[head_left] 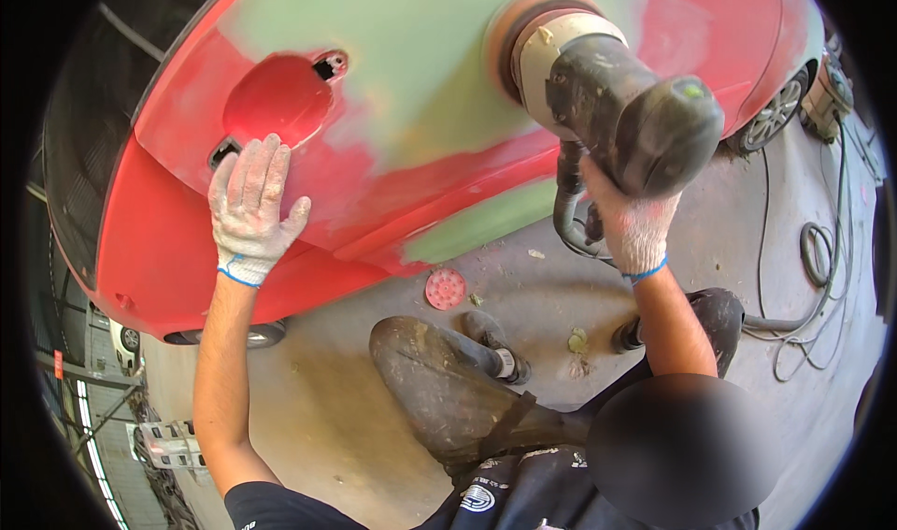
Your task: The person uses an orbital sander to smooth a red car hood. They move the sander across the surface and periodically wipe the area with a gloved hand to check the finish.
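A red car spans the upper part of the view, its door covered with a broad patch of pale green filler. My right hand, in a whitish knit glove, is wrapped round the underside of a black and cream sander. The sander's round pad rests against the door at the filler's right part. My left hand, in a dusty glove, lies with fingers outstretched against the red panel. Just above its fingertips is the round handle recess, with dark openings at its edges and no handle fitted.
A black hose runs down from the sander. More hose and cable lie coiled on the floor at right, near a wheel and a machine. A perforated red disc lies on the floor by my bent legs.
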Demonstrator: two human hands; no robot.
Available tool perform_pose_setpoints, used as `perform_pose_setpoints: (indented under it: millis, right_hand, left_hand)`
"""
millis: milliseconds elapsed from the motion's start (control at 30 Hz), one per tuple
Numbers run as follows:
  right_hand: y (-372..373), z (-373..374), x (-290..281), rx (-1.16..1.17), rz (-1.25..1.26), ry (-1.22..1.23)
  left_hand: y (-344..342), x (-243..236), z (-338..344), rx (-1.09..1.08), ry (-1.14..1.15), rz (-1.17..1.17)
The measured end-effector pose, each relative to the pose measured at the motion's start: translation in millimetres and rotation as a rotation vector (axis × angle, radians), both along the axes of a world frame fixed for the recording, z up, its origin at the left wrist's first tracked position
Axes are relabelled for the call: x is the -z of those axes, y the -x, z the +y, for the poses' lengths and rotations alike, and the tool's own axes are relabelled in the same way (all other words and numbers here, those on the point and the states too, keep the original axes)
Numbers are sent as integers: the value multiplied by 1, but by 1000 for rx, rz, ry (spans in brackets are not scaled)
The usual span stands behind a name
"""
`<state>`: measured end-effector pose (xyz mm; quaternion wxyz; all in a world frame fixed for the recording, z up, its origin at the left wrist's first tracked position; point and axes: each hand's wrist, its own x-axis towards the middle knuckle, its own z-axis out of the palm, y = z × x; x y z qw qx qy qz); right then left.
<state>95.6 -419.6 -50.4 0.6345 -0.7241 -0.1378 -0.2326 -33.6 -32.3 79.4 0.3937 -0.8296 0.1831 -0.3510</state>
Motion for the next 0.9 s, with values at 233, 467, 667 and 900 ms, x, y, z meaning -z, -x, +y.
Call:
perform_pose_setpoints:
  millis: [233, 467, 667, 900]
  right_hand:
    - [31, 34, 23, -185, -185, 386]
    - [31, 54, 21, -274, -187, 222]
    - [40, 60, -29, -51, -326, 292]
    - [50, 59, -19, -10, -318, 269]
  left_hand:
    - [-29, 44, -2, 113, 103, -343]
    - [-38, 44, -10, 157, 146, -380]
    - [-39, 43, -14, 188, 163, -377]
    - [-39, 42, -13, 189, 167, -383]
